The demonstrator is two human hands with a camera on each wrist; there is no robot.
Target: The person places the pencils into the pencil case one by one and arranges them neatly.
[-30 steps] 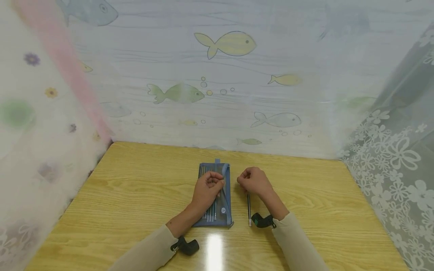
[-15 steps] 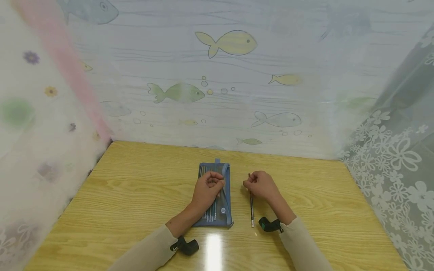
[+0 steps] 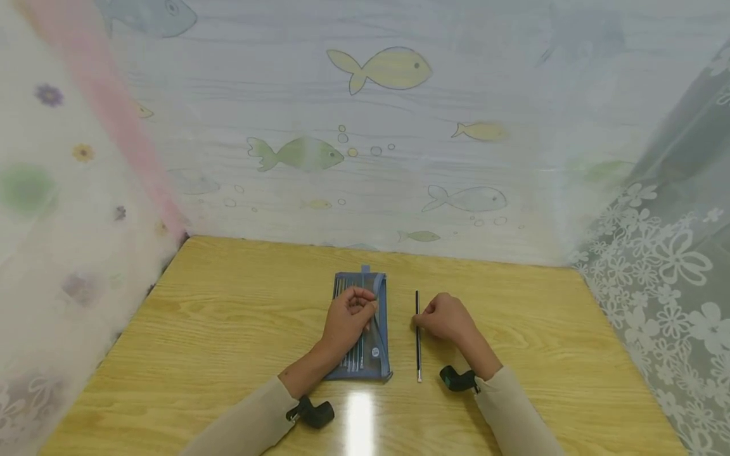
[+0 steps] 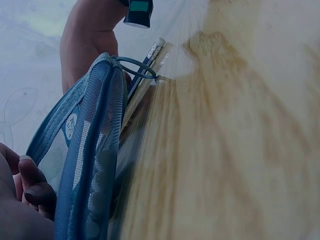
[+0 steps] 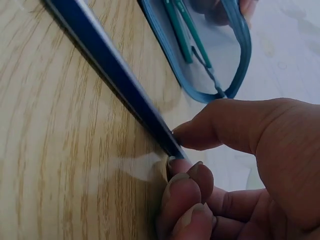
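A blue mesh pencil case (image 3: 383,329) lies on the table, several pencils or pens (image 3: 344,294) showing inside it. Over it, my left hand (image 3: 349,320) has curled fingers and pinches the lifted edge of its opening. To the right of the case, roughly parallel to it, is a dark blue pencil (image 3: 418,354) with a white eraser end, which appears in the left wrist view as an eraser (image 4: 159,43). Thumb and fingertips of my right hand (image 3: 447,316) pinch this pencil along its length. Green sticks (image 5: 192,35) show in the case's open mouth in the right wrist view.
The wood-grain table (image 3: 239,304) reaches back to a curtain (image 3: 376,158) printed with fish. A flowered curtain (image 3: 74,209) borders the left side, and a lace one (image 3: 661,266) the right. Black wrist cameras (image 3: 315,413) sit at both cuffs.
My right hand has shifted right and towards me, down along the pencil, so the pencil's far end now shows beyond the fingers. The left hand and the case have stayed in place.
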